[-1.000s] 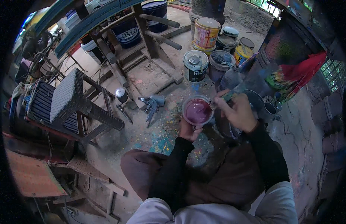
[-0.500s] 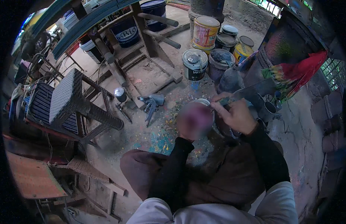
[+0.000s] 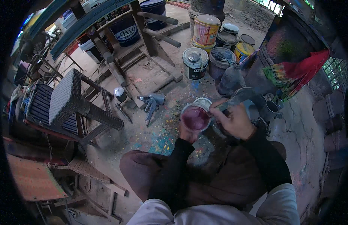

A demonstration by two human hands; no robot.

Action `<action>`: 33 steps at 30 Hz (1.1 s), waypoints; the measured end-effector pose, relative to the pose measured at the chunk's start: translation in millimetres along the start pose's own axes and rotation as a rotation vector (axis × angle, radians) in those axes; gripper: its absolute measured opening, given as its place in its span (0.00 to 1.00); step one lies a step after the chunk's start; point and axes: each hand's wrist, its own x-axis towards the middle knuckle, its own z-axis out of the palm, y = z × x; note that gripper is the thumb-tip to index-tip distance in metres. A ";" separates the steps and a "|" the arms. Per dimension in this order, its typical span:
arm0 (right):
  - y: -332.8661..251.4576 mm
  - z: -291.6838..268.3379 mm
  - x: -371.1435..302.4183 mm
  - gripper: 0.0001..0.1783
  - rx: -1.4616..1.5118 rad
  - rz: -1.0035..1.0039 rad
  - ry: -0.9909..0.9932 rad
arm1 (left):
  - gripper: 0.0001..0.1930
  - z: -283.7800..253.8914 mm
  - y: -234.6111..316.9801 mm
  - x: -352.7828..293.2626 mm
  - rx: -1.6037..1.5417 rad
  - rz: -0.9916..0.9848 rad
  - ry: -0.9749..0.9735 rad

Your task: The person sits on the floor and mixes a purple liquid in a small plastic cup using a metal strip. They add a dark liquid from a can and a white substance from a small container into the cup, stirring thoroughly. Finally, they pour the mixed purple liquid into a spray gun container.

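The cup of purplish paint is held above the floor, well in from its edges, in front of the folded legs. By the left hand it is gripped from below at its near side; the grip is curled against the cup, though the fingers beneath are hidden. By the right hand a flat stick is pinched between thumb and bent fingers, its lower end at the cup's right rim; how deep it is dipped cannot be told.

Spilling seems the chief risk: if the rim were pushed sideways by the stick, the cup could be tipped, since it seems to be steadied from one side only. Paint could be flicked onto the dark sleeve or legs if the stick were lifted out quickly. Just behind the cup a pale rim is seen; it could be knocked, but whether it is touched cannot be told. The spray gun, laid on the floor to the left, could be splashed. On the right, the jug could be struck by the stick's upper end if it were swung outward.
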 end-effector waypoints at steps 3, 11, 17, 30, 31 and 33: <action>25.3 12.5 -4.6 0.05 -0.019 -0.161 0.135 | 0.25 18.8 11.8 -12.1 -0.122 -0.159 0.092; 23.2 20.7 -15.0 0.05 0.071 0.006 -0.008 | 0.25 -19.9 -4.0 -7.0 0.058 -0.073 0.101; 29.5 27.9 -21.2 0.09 0.105 0.159 0.041 | 0.27 -31.4 -10.2 -5.6 -0.039 -0.168 0.147; 29.6 21.6 -20.7 0.09 0.035 0.215 -0.095 | 0.26 -28.8 -15.6 -5.2 -0.013 -0.231 0.137; 34.3 22.8 -21.3 0.08 0.093 0.208 -0.039 | 0.26 -25.9 -15.6 -6.1 -0.006 -0.223 0.148; 45.2 24.6 -22.0 0.07 0.159 0.196 0.017 | 0.25 -25.2 -15.1 -5.3 -0.015 -0.238 0.133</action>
